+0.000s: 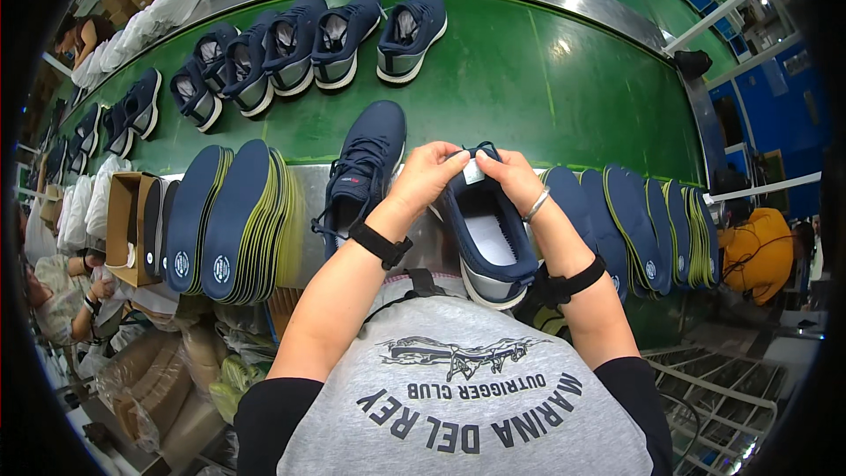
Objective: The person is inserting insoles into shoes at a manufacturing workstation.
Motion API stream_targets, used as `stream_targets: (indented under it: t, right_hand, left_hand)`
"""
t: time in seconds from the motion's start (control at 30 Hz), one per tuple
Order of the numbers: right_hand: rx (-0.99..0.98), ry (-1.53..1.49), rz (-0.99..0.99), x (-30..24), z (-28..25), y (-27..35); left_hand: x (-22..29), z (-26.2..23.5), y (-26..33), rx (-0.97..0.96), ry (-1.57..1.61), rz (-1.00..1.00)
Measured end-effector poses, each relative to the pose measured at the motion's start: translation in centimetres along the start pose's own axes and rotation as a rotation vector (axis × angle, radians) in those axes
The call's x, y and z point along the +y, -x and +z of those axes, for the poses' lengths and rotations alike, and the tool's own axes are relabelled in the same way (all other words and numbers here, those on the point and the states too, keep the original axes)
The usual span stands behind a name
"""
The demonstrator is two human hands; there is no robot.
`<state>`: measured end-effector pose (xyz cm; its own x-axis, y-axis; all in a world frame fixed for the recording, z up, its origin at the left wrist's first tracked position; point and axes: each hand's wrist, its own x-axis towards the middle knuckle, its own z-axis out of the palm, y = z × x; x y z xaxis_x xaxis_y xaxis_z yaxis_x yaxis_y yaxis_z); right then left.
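Note:
In front of me a navy sneaker [502, 285] has its grey heel toward my body and its opening facing up. My left hand [425, 174] pinches the sneaker's tongue from one side. From the other side, the thumb and fingers of my right hand [511, 182] close on the same tongue. Between my thumbs shows a small white label [474, 171]. The sneaker's inside has a pale bottom, and its toe is hidden behind my hands. Just left of my left hand lies a second navy sneaker [377, 134], laced, toe pointing away.
Stacks of navy and yellow-green insoles [236, 225] stand left, with more insoles [621, 211] right. Several sneakers [335, 40] line the green belt [529, 70]. An open cardboard box [132, 220] is at left. Co-workers sit at far left [62, 295] and right, in orange [756, 251].

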<state>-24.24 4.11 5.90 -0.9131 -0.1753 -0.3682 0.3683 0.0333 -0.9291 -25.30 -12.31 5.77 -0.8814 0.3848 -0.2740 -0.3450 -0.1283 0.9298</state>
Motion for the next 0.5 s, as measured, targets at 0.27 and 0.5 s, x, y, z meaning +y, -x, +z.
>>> stream_targets:
  t: [0.27, 0.5]
  right_hand:
    - [0.056, 0.478, -0.263, -1.3, 1.5, 0.6]
    - [0.185, 0.292, -0.34, 3.2, -0.3, 0.9]
  left_hand:
    - [1.3, -0.7, 2.6, 0.136, -0.254, 0.104]
    - [6.4, -8.1, 13.5, 0.326, -0.824, 0.326]
